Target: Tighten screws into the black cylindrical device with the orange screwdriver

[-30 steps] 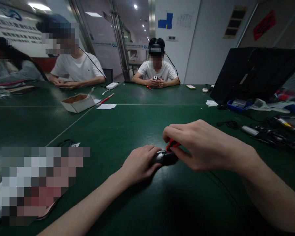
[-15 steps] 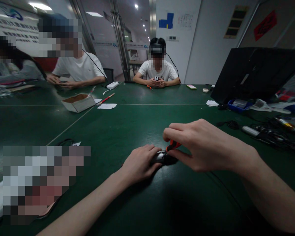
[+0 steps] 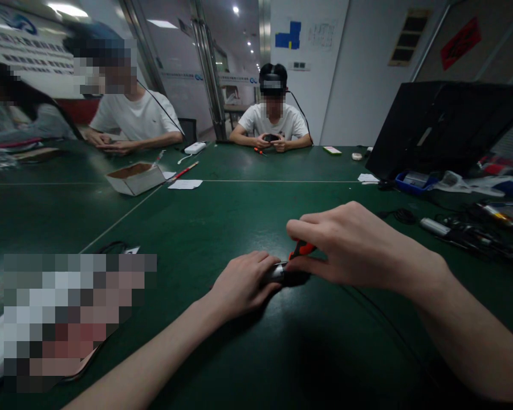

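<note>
My left hand (image 3: 245, 285) rests on the table with its fingers closed around a small rounded silver-and-black device (image 3: 277, 273), which looks like a computer mouse. Much of it is hidden under the fingers. Above its right end, my right hand (image 3: 331, 245) pinches a screwdriver (image 3: 301, 249) by its orange-and-black handle. The handle is tilted, and its lower end meets the dark end of the device. I cannot see the tip. A thin black cable (image 3: 382, 313) trails across the table towards the lower right.
The green table (image 3: 222, 222) carries an open white box (image 3: 137, 179) and paper (image 3: 186, 184) beyond my left hand. A large black monitor (image 3: 444, 131), a blue tray (image 3: 416, 183) and tangled cables (image 3: 474, 233) lie right. Across sits a person (image 3: 273, 119) holding a dark object; others sit left.
My right hand has shifted slightly and turned with the screwdriver. My left hand stays in place on the device. The person opposite has turned the object in their hands.
</note>
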`<control>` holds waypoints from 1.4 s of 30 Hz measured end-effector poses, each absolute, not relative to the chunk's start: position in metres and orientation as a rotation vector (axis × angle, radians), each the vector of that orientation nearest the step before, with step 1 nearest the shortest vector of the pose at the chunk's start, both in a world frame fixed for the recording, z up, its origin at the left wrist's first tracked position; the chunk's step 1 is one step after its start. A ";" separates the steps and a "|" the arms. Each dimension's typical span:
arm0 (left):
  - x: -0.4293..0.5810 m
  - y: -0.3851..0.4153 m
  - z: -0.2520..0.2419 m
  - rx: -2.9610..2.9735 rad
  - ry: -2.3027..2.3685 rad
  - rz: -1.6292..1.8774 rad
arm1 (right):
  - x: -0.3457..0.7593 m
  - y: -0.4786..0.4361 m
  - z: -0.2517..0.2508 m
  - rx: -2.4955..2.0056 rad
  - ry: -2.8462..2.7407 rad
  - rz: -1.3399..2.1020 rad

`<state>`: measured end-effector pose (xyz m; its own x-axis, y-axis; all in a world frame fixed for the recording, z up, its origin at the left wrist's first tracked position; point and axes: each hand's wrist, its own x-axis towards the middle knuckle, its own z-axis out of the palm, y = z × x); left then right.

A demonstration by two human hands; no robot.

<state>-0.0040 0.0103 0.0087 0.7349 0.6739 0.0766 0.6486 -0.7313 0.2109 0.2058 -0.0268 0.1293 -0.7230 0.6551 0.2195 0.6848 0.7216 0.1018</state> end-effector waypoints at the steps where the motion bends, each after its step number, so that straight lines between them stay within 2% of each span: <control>1: -0.004 0.010 0.009 2.771 1.061 0.219 | 0.206 -0.028 0.130 -1.076 -2.759 -0.223; 7: -0.004 0.010 0.009 2.757 1.064 0.204 | 0.206 -0.028 0.128 -1.065 -2.766 -0.063; 17: -0.003 0.008 0.009 2.753 1.120 0.213 | 0.207 -0.025 0.127 -1.043 -2.740 -0.227; 42: -0.001 0.009 0.012 2.758 1.138 0.180 | 0.207 -0.028 0.129 -1.070 -2.747 -0.142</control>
<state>-0.0015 0.0085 0.0117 0.7046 0.7077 0.0525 0.6894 -0.7001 0.1861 0.2068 -0.0283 0.1288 -0.7217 0.6594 0.2103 0.6776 0.7351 0.0205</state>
